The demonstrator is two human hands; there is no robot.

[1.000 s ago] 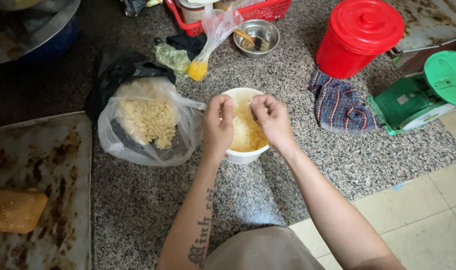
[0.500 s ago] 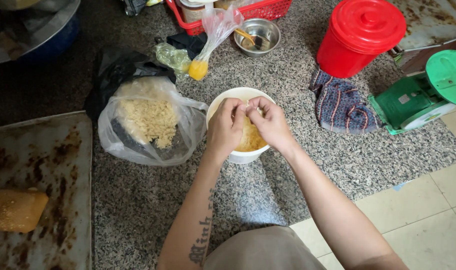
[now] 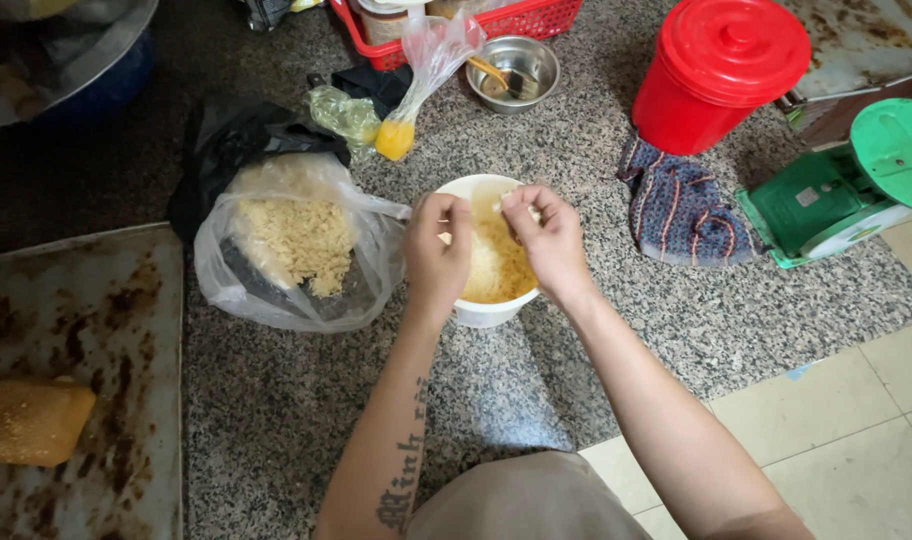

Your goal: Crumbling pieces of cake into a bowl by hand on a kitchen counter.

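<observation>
Both hands, left [image 3: 438, 250] and right [image 3: 548, 240], pinch shreds over the part-filled bowl [image 3: 486, 308]; the bag [image 3: 291, 250] holds plenty more.

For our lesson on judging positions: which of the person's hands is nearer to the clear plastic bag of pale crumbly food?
Left. The left hand is over the white bowl's left rim, beside the clear plastic bag; the right hand is over the bowl's far side.

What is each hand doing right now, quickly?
Left hand: fingers curled over the white bowl; what it holds cannot be told.
Right hand: pinching a small pale bit above the bowl.
</observation>
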